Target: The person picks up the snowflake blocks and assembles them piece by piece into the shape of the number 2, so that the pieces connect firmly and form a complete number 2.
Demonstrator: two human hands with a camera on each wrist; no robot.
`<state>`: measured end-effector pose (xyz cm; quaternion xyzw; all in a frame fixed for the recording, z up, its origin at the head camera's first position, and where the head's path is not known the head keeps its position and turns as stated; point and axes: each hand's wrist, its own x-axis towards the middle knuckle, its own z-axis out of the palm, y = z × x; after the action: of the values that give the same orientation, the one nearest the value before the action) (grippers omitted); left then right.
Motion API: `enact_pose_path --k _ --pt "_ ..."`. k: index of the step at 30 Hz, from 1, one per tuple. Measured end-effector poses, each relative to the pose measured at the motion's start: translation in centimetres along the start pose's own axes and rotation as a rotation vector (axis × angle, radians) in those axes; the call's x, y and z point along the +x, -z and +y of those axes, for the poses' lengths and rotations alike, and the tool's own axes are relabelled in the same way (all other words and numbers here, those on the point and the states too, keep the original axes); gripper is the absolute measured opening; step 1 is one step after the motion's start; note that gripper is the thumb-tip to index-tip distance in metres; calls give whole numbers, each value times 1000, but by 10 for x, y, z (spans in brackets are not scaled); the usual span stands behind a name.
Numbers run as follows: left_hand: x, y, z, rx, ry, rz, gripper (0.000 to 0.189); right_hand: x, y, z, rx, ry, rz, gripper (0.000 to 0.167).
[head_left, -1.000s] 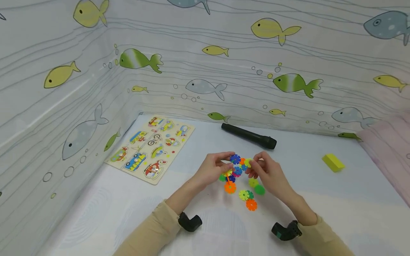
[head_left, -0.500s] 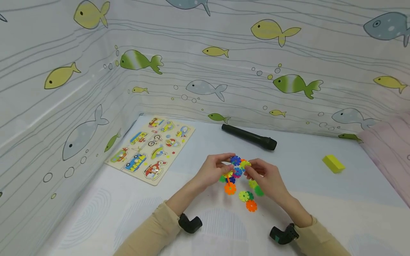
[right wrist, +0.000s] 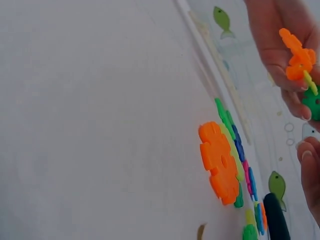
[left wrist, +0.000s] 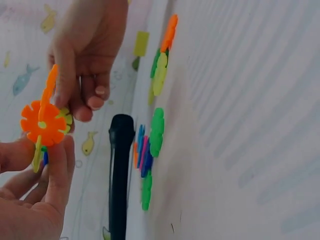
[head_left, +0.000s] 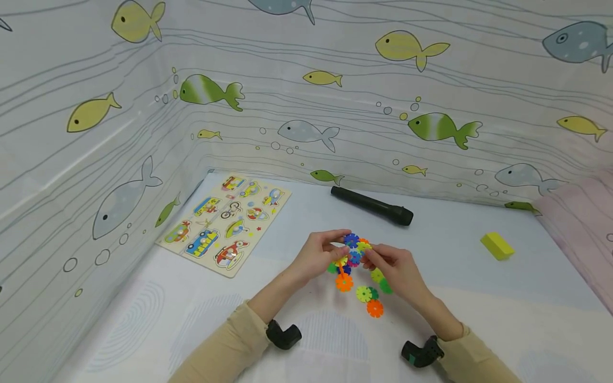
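My left hand (head_left: 313,254) holds a small cluster of notched, flower-shaped plastic discs between thumb and fingers. In it are a blue disc (head_left: 351,240) and an orange disc (left wrist: 43,122), with another orange disc standing on edge across it. My right hand (head_left: 399,268) pinches a yellow disc (head_left: 363,247) at the cluster's right side. Fingers partly cover that disc, so whether its slot is engaged cannot be told. Loose discs lie below the hands: an orange one (right wrist: 220,162), a yellow one (head_left: 364,293), and several green, blue and pink ones.
A black microphone (head_left: 372,205) lies behind the hands. The wooden vehicle puzzle board (head_left: 225,226) is at the left, a yellow block (head_left: 497,246) at the right. Fish-printed sheeting (head_left: 268,101) rises behind and to the left of the white tabletop (head_left: 268,340).
My right hand has come left and slightly down, bringing the yellow disc in against the cluster. The left hand has stayed nearly still.
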<state>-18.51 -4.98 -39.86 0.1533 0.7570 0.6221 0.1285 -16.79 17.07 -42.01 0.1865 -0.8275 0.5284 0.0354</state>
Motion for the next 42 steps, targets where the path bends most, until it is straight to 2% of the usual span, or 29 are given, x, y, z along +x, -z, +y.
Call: enact_pose_path --k 5,8,13,19,26,31,36,42 --pt "0 0 0 -5 7 5 42 1 0 5 38 -21 -36 22" --pt "0 -1 0 -10 12 5 42 2 -1 6 77 -67 -47 28" --pt "-2 -1 2 -29 10 1 43 1 -1 7 204 -168 -54 41" --pt "-3 -1 2 -25 1 2 43 1 0 7 271 -214 -78 43" --pt "-4 -1 1 -28 -17 7 40 0 -2 4 288 -264 -110 37" --pt "-4 -2 0 -46 -19 7 38 -1 -3 1 291 -303 -96 35" --pt "-3 -2 0 -45 -5 8 38 -2 -5 1 270 -271 -66 31" --pt "-3 -4 -1 -2 -27 15 39 -3 -10 -1 228 -255 -41 29"
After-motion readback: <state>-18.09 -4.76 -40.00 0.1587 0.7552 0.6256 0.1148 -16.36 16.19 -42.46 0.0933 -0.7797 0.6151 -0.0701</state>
